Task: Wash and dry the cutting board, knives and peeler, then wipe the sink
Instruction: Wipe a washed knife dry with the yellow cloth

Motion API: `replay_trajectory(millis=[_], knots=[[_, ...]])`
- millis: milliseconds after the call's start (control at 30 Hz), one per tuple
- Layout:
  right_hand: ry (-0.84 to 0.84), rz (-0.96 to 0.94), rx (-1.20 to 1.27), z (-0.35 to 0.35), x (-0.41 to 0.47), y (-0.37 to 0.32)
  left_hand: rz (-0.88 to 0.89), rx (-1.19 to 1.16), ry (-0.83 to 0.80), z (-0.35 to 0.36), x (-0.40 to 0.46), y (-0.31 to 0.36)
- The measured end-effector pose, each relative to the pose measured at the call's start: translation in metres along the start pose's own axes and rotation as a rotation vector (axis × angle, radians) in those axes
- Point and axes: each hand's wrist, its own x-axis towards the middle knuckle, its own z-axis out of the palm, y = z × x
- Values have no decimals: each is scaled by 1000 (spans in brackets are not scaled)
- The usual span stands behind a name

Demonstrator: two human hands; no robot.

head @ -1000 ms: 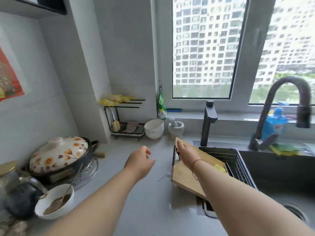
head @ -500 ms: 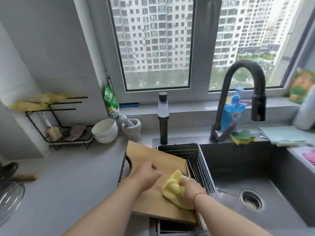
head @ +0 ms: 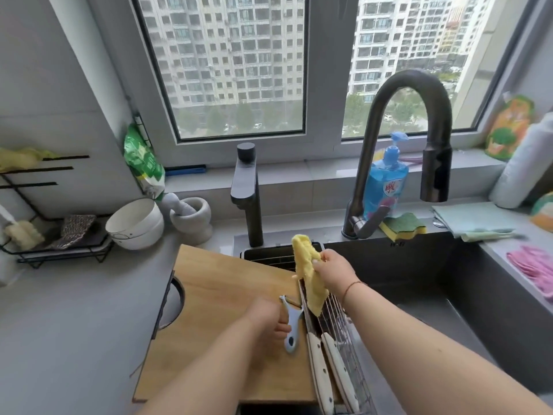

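Two knives (head: 329,366) with pale handles lie nearest me on the wire rack, beside the wooden cutting board (head: 221,298) on the counter (head: 74,324). My left hand (head: 266,320) closes its fingers on the peeler (head: 291,327) upon the board. Further away, my right hand (head: 335,269) pinches a yellow cloth (head: 308,274) over the sink (head: 434,295).

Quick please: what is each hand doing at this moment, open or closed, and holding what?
Left hand: closed on the peeler, over the cutting board.
Right hand: closed on the yellow cloth, lifted.
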Motion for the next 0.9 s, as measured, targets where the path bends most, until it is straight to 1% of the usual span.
replay_trajectory(millis=[233, 400, 467, 600, 900], knots=[[45, 60, 182, -5, 4, 24, -120, -86, -197, 50, 3, -15], [40, 70, 222, -8, 6, 35, -326, -278, -285, 65, -1, -9], [33, 76, 243, -11, 7, 38, -389, -328, -278, 72, -6, -8], [35, 72, 282, -16, 9, 43, -382, -397, -231, 84, -9, -8], [14, 77, 354, -22, 7, 51, -295, -151, -140, 86, -8, -8]])
